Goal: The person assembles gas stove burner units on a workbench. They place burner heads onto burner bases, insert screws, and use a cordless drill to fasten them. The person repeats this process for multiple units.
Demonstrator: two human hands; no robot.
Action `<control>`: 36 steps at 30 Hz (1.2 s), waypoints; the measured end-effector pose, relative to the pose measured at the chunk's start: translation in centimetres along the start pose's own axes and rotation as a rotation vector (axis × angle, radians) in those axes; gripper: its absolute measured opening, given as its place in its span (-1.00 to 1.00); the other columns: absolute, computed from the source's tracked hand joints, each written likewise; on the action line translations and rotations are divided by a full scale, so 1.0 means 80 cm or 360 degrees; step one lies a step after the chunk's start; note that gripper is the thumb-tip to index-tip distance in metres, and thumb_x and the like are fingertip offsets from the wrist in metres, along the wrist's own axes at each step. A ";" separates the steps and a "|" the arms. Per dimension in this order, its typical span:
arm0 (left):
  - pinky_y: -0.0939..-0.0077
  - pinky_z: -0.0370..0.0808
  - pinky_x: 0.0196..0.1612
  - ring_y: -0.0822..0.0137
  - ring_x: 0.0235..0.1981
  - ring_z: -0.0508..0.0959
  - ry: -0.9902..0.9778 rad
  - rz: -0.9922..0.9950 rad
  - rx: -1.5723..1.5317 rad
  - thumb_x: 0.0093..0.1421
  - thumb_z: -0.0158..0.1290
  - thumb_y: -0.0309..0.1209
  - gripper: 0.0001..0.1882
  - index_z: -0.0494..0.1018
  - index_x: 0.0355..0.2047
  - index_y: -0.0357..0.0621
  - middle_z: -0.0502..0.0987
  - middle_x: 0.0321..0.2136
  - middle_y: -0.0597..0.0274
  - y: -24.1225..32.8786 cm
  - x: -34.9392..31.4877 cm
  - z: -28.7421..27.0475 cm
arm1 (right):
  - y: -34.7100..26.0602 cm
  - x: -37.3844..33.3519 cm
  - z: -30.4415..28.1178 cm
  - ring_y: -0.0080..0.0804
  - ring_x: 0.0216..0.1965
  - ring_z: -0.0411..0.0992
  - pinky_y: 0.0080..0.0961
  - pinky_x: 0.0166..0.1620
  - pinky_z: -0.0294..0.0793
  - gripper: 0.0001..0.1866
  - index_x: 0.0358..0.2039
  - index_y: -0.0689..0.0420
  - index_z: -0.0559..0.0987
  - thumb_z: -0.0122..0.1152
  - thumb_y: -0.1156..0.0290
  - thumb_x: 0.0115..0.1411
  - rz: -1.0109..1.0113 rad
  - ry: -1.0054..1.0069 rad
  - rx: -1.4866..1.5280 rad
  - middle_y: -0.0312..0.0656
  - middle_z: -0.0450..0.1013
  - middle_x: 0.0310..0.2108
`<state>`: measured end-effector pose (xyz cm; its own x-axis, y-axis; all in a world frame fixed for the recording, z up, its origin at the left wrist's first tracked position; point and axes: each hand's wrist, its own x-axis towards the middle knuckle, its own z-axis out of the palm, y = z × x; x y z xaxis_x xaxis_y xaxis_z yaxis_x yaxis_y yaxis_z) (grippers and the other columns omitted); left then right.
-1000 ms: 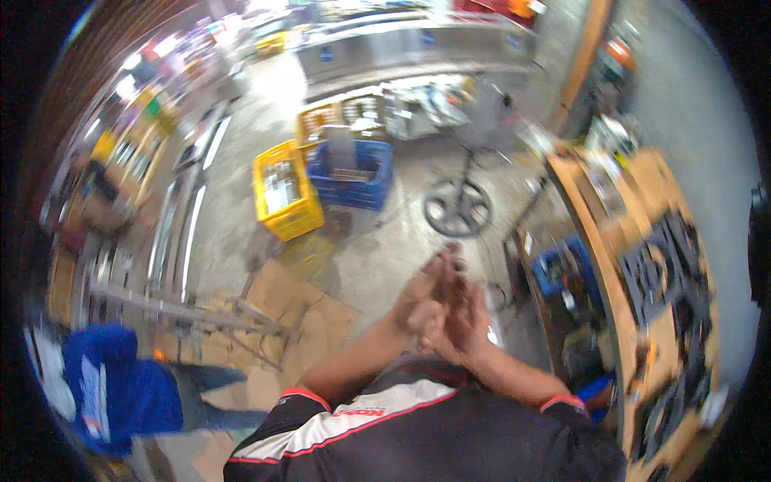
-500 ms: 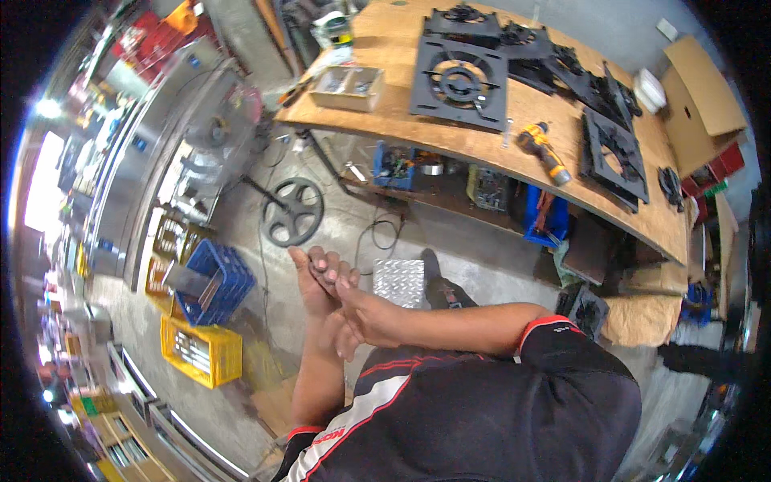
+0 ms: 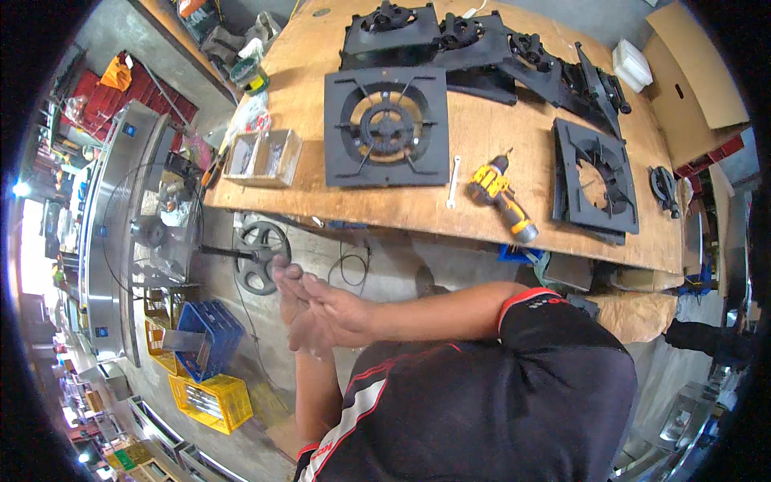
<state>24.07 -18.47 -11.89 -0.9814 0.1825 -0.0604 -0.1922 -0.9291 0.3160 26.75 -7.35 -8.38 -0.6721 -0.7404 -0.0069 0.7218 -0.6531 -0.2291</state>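
Head's swung R since approx 1 sec ago: plywood workbench (image 3: 522, 132) now fills the top of the view, vs running down the R side then. Both hands are still together, just off the bench's front edge toward its L end. R hand (image 3: 349, 316) overlaps L hand (image 3: 291, 307), fingers out straight & unclenched, w/ no object visible in it; L hand is part-hidden & blurred, so can't tell how closed it is. Nearest thing: blk pedestal-fan base (image 3: 261, 257), on the floor below the bench's L end, just by the fingertips in view. Bench's L half: blk square burner plate (image 3: 388, 127) w/ divided parts box (image 3: 257, 180) beside it. Bench's mid-front: silver wrench (image 3: 454, 183), then yellow/blk cordless drill (image 3: 502, 193). Bench's R part: stacked blk burner plates (image 3: 566, 181). Floor, L of bench: blue crate (image 3: 221, 345) & yellow crate (image 3: 213, 414).
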 end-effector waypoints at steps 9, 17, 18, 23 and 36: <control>0.37 0.44 -0.51 0.39 -0.60 0.43 -0.0444 -0.0722 0.0257 0.34 -0.30 0.21 -0.41 0.37 -0.46 -0.03 0.35 -0.67 0.36 -0.087 0.149 0.075 | -0.129 -0.057 -0.021 -0.21 -0.58 0.55 -0.39 -0.52 0.59 -0.28 0.27 0.26 0.03 -0.07 -0.02 0.36 -0.0272 0.0423 -0.1299 0.03 0.53 -0.48; 0.28 0.43 -0.20 0.25 -0.37 0.43 0.0185 -0.0979 0.0929 0.35 -0.09 -0.03 -0.56 0.38 -0.01 -0.13 0.48 -0.36 0.17 -0.172 0.164 0.091 | -0.202 -0.142 -0.064 -0.02 -0.47 0.53 -0.18 -0.36 0.54 -0.04 0.41 -0.06 -0.17 0.16 0.05 0.15 -0.0226 0.0942 -0.3343 0.08 0.53 -0.41; 0.20 0.45 -0.09 0.20 -0.21 0.47 -0.0051 -0.1000 0.0939 0.36 -0.08 -0.09 -0.58 0.36 -0.01 -0.18 0.49 -0.23 0.10 -0.176 0.165 0.073 | -0.209 -0.157 -0.070 0.02 -0.46 0.53 -0.14 -0.35 0.54 -0.03 0.42 -0.12 -0.17 0.18 0.08 0.12 0.0029 0.0974 -0.3491 0.10 0.53 -0.41; 0.22 0.49 -0.02 0.14 -0.07 0.52 -0.0093 -0.1080 0.1409 0.34 -0.03 -0.24 -0.68 0.39 -0.06 -0.24 0.51 -0.13 0.01 -0.214 0.158 0.113 | -0.207 -0.214 -0.109 0.00 -0.31 0.56 -0.07 -0.31 0.53 -0.47 0.11 0.03 0.43 0.15 0.24 0.09 0.0143 0.1976 -0.3043 0.00 0.56 -0.40; 0.20 0.41 0.04 0.08 -0.06 0.52 -0.0333 0.0726 0.3309 0.18 0.16 -0.28 -0.56 0.44 0.00 -0.28 0.52 -0.07 -0.07 -0.123 0.410 0.003 | -0.221 -0.367 -0.152 -0.01 -0.36 0.53 -0.20 -0.27 0.47 -0.60 -0.45 0.27 0.58 0.18 0.11 0.19 -0.0759 0.3147 -0.2251 0.10 0.52 -0.47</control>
<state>-6.23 -3.27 -16.71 -0.9041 0.2648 0.3354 0.4217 0.6801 0.5998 31.73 27.83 -15.94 -0.5848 0.8079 -0.0724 0.6176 0.3856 -0.6855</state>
